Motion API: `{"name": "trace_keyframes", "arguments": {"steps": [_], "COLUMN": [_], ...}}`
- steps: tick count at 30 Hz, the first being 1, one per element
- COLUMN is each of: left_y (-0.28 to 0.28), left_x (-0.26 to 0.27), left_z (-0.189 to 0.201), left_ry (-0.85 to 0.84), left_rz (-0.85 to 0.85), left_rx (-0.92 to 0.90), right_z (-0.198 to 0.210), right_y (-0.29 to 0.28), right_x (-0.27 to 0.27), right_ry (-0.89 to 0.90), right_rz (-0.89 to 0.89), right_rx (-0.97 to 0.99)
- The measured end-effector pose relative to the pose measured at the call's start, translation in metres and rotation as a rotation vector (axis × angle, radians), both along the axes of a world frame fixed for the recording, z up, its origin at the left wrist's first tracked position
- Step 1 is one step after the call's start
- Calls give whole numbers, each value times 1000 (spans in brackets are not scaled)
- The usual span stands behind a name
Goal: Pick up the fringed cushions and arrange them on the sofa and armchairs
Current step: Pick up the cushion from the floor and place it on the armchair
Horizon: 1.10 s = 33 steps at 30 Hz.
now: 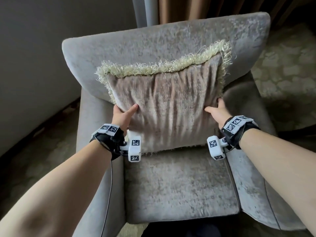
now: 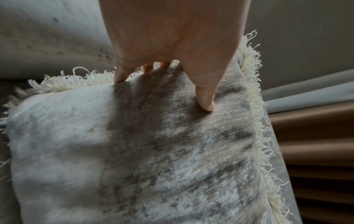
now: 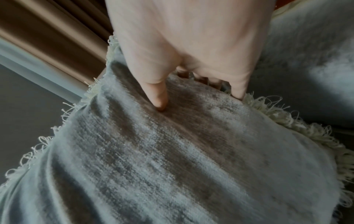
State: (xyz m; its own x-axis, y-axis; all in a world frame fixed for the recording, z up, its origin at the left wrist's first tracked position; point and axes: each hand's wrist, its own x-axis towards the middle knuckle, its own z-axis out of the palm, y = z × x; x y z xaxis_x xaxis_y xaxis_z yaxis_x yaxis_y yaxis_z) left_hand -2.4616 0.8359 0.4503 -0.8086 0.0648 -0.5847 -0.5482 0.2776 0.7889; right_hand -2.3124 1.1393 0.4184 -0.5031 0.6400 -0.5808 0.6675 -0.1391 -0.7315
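A grey-brown velvet cushion (image 1: 164, 103) with a cream fringe (image 1: 153, 68) stands upright on the seat of a grey armchair (image 1: 179, 185), its top leaning toward the backrest (image 1: 153, 40). My left hand (image 1: 122, 115) grips the cushion's left edge, thumb on the front face and fingers behind. My right hand (image 1: 218, 110) grips the right edge the same way. The left wrist view shows the cushion (image 2: 153, 151) with my left hand's (image 2: 172, 72) thumb pressed into the fabric. The right wrist view shows the cushion (image 3: 172, 159) pinched by my right hand (image 3: 191, 84).
The armchair's two arms (image 1: 102, 177) (image 1: 256, 194) flank the seat. Brown curtains (image 1: 196, 9) hang behind the backrest. A grey wall (image 1: 51, 48) lies to the left and patterned carpet (image 1: 282, 69) to the right.
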Motion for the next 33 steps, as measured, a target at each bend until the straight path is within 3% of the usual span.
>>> {"name": "trace_keyframes", "arguments": {"steps": [6,12,18,22,25,27,29,31,33], "left_y": [11,14,16,21,31,38,47,53,52], "left_x": [-13,-9,-18,-12,0,9,20,28,21], "left_z": [-51,-87,-109,-105,-89,-85,-93,-106,-117], "left_ry": [12,131,189,233,527,865,1055,985,885], "left_rz": [10,15,-23,56,143,28,-237,-475,-581], "left_rx": [-112,-391,-461,-511,-598,-660,-735,-817,-875], "right_z": [-82,-79,-86,-80,-65,-58,-59,-69,-81], "right_y": [23,3,10,8,-12,-30,-45,-49,-37], "right_x": [-2,-7,-11,-4,-1,-6,-18,-33,-45], "right_ry": [-59,-91,-156,-53,189,299,280,155,21], "right_rz": [62,121,185,100,198,418,680,869,946], "right_rx": [-7,161,225,334,643,890,1110,1193,1224]}}
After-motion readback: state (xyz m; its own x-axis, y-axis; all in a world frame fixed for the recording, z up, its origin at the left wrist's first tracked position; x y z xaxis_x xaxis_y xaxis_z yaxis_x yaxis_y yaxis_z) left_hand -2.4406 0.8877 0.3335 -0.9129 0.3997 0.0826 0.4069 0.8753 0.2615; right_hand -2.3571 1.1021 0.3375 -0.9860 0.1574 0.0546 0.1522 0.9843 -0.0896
